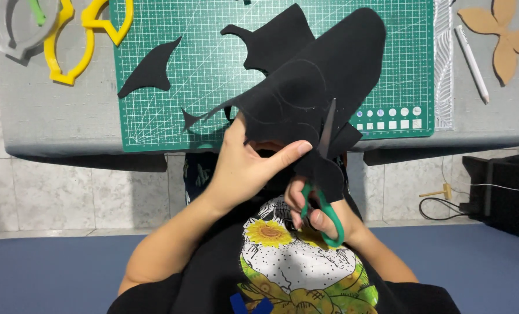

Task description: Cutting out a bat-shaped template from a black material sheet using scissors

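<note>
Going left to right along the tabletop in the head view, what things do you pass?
Grey ring template → yellow templates → green cutting mat with black felt scraps → white pencil → brown petal-shaped cutout.

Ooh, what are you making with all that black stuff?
A person is cutting a big sheet of black felt. The left hand holds it up over the table edge, while the right hand works green-handled scissors along a faint drawn line. Two cut black scraps lie on the green cutting mat, with yellow templates beside it.
</note>
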